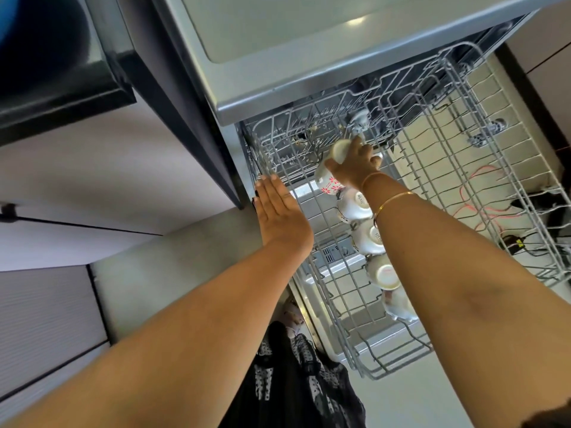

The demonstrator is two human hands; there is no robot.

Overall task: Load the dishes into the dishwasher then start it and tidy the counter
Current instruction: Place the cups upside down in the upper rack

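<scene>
The dishwasher's grey wire upper rack [463, 186] is pulled out under the counter. My right hand [355, 163] grips a white cup [340, 149] upside down near the rack's far left side. Just below it sits a cup with red flowers [327, 182]. Several white cups stand upside down in a row along the rack, from one [355, 206] close to my wrist down to another [398, 305] near the front. My left hand [278, 211] lies flat with straight fingers against the rack's left edge, holding nothing.
The grey counter edge [278, 97] overhangs the rack. The open dishwasher door [318, 282] lies beneath the rack. Cables and a red cord [482, 208] lie on the floor at right. Dark patterned clothing [293, 381] is at the bottom centre. Cabinet fronts [92, 196] stand on the left.
</scene>
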